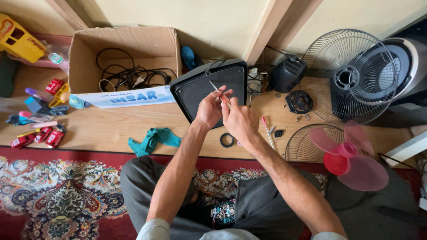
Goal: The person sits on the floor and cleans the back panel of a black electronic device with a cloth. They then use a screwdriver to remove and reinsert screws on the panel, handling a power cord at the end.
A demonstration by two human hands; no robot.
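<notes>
Holding a slim screwdriver (219, 92) between them, both hands meet over the dark, square fan base (209, 89) that lies on the wooden floor (111, 126). Left hand (209, 110) pinches the metal shaft with thumb and fingertips pressed together. Right hand (239, 121) closes round the reddish handle end, fingers curled tight on it. Tool tip points up and away toward the base's upper middle; whether it touches the panel cannot be told.

Just beside the right wrist: a black rubber ring (227, 140) on the boards, near the base's lower edge. A second screwdriver (267, 130) with a red handle lies to the right of the hands, a small black part (279, 133) next to it. Farther right, a round black vented cover (299, 101), a few loose screws (302, 118), then the black motor housing (288, 73) against the wall.

Right side: one wire fan guard (351, 75) standing tilted, a second guard (302, 142) flat on the floor, pink fan blade (351, 153) lying partly over it.

Left side: open cardboard box (124, 42) holding black cables (129, 73), a teal cloth (153, 138) on the boards, toy cars (40, 137) well apart near the patterned red rug (62, 191). Person sits cross-legged, grey trousers.
</notes>
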